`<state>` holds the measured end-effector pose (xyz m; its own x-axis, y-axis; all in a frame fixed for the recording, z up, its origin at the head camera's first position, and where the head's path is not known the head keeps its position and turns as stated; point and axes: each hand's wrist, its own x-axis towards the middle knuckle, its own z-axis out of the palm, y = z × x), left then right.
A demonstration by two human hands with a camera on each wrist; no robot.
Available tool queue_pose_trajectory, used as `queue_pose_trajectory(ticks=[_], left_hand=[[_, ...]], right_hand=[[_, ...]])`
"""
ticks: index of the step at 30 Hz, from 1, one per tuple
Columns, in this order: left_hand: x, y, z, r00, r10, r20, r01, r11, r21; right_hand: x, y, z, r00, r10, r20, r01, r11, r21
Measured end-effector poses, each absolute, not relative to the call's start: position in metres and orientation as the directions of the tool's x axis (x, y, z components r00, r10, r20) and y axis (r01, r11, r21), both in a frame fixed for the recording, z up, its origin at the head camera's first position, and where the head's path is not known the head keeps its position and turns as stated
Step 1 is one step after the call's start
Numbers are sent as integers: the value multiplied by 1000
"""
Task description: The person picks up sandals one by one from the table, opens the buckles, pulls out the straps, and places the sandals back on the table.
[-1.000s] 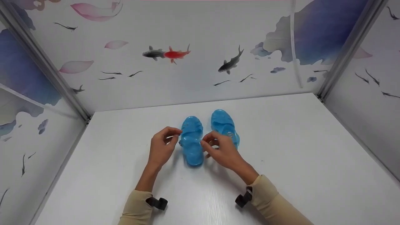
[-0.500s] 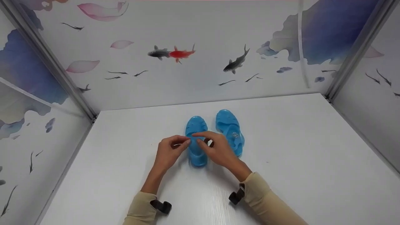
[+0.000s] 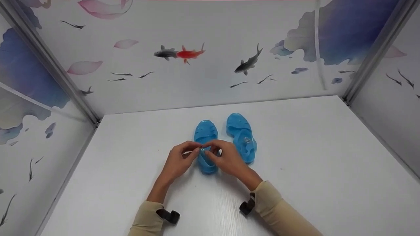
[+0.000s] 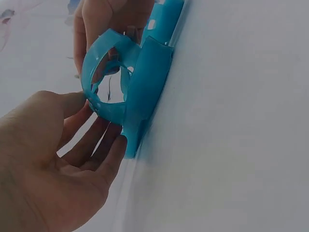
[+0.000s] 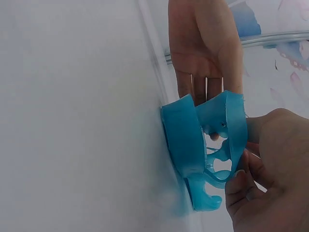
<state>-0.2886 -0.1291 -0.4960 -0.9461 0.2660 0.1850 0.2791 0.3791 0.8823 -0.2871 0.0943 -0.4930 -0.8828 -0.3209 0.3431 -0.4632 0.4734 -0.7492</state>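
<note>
A blue jelly sandal (image 3: 206, 129) stands on the white table, toe away from me, with both hands at its ankle strap (image 4: 94, 63). My left hand (image 3: 180, 160) pinches the strap on the sandal's left side, thumb and fingers bent around it. From the right, my right hand (image 3: 226, 157) pinches the same strap, seen closely in the right wrist view, where the right hand (image 5: 273, 169) is beside the strap's upper edge. The fingertips nearly meet above the sandal. Its matching sandal (image 3: 241, 131), with a round clear ornament, lies to the right, apart from the hands.
The white table (image 3: 295, 147) reaches to a back wall panel (image 3: 210, 85) printed with fish and petals. Side panels with metal corner posts (image 3: 361, 55) flank it. A black wrist strap (image 3: 169, 216) sits at each sleeve cuff.
Both hands have come inward over the near sandal, from its two sides to its strap. Over the last half second they have barely shifted. The far sandal stays in place.
</note>
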Motion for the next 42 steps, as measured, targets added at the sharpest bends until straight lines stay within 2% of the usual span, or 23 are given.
queue_pose_trajectory(ticks=[12,28,42], left_hand=[[-292,-134,-497,-941,284,184,280,344,896],[-291,-132,-495,-953,234,193,269,351,897],[-289,-130,-496,-954,230,195,266,335,904]], right_hand=[[-292,102,-498,-892,-297,340,-446,459,-769],[-291,94,-496,-903,-247,351,-429,485,-762],[-287,91,-502,-928,-277,250,-358,474,-805]])
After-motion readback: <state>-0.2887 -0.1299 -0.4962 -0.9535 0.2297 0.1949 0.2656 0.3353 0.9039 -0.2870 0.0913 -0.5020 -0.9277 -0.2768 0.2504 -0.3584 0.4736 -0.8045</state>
